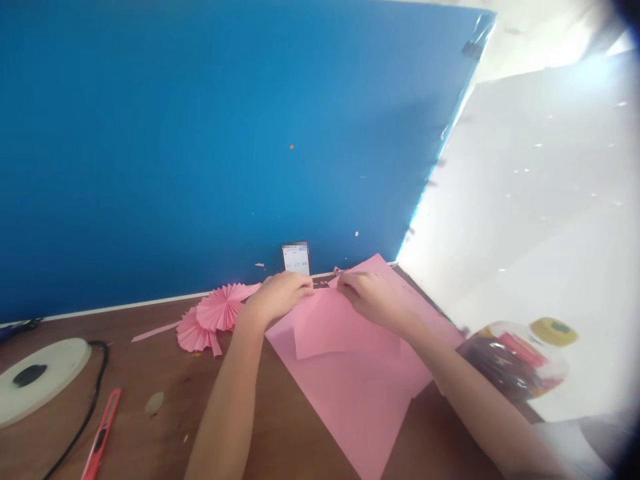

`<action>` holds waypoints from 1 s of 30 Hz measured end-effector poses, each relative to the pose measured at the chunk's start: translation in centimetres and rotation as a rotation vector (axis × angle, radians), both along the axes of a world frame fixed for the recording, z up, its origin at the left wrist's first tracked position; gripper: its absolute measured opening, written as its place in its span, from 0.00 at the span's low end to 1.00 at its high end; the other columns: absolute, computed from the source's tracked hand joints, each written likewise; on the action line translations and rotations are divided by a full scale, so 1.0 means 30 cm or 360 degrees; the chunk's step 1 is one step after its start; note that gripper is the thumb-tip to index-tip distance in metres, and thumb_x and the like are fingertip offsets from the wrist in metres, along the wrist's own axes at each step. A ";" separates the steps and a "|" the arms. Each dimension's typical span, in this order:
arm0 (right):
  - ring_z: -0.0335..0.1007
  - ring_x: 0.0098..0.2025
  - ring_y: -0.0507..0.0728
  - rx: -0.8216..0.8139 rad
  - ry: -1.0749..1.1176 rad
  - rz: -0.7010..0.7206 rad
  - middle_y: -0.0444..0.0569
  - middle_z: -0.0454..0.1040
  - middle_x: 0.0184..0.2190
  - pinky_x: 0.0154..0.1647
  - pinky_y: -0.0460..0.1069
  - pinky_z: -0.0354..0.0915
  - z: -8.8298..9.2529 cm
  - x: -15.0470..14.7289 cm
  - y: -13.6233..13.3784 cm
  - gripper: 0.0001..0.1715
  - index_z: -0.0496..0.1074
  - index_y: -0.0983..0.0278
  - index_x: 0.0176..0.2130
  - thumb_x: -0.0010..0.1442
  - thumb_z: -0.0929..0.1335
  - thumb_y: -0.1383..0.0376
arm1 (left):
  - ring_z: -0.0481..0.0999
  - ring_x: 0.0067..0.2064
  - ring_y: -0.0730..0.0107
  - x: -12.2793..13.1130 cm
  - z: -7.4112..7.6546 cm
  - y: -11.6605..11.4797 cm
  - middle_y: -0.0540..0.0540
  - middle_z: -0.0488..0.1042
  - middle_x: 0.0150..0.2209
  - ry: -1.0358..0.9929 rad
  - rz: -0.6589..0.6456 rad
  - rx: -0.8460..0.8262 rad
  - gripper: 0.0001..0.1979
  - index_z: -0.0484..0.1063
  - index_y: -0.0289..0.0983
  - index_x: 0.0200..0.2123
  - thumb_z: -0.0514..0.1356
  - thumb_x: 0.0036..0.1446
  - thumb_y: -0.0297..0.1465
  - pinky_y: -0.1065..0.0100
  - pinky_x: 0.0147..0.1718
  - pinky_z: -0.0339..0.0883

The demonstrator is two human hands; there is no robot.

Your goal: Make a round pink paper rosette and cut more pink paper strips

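Note:
A small sheet of pink paper lies over larger pink sheets on the brown table. At its far edge my left hand is closed, fingers pinching the paper near its far left corner. My right hand also grips that far edge, a short way to the right, with curled fingers. Left of my left hand rest pink pleated paper fans, with narrow strips of paper around them. Just beyond my hands, a phone showing a timer leans against the blue board.
A red box cutter lies at the front left, near a white round base with a black cable. A jar with a yellow lid is at the right. A blue board stands behind the table.

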State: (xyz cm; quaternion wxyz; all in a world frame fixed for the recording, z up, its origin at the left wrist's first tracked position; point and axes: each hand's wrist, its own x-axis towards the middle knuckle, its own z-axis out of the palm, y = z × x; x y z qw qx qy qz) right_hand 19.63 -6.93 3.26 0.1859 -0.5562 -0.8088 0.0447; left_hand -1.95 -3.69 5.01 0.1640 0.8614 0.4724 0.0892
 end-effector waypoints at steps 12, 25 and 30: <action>0.61 0.25 0.52 -0.0141 0.0077 0.0035 0.44 0.71 0.25 0.24 0.46 0.47 -0.040 0.050 0.033 0.12 0.67 0.61 0.28 0.61 0.60 0.67 | 0.65 0.26 0.70 -0.057 -0.036 0.050 0.48 0.70 0.25 -0.0098 -0.0032 -0.0207 0.15 0.72 0.39 0.25 0.52 0.55 0.40 0.69 0.22 0.47; 0.67 0.31 0.53 -0.0243 0.0093 0.0120 0.46 0.75 0.33 0.28 0.45 0.51 -0.094 0.034 0.053 0.13 0.72 0.58 0.39 0.60 0.60 0.69 | 0.68 0.28 0.66 -0.091 -0.044 0.088 0.46 0.73 0.26 -0.0329 0.0038 -0.0197 0.19 0.74 0.37 0.25 0.54 0.52 0.46 0.69 0.25 0.55; 0.66 0.31 0.54 -0.0304 0.0141 0.0192 0.47 0.74 0.32 0.29 0.46 0.53 -0.080 0.018 0.048 0.15 0.72 0.60 0.36 0.59 0.59 0.72 | 0.68 0.32 0.67 -0.095 -0.013 0.082 0.47 0.74 0.30 -0.0247 0.0072 0.0044 0.20 0.74 0.37 0.27 0.49 0.57 0.43 0.70 0.28 0.54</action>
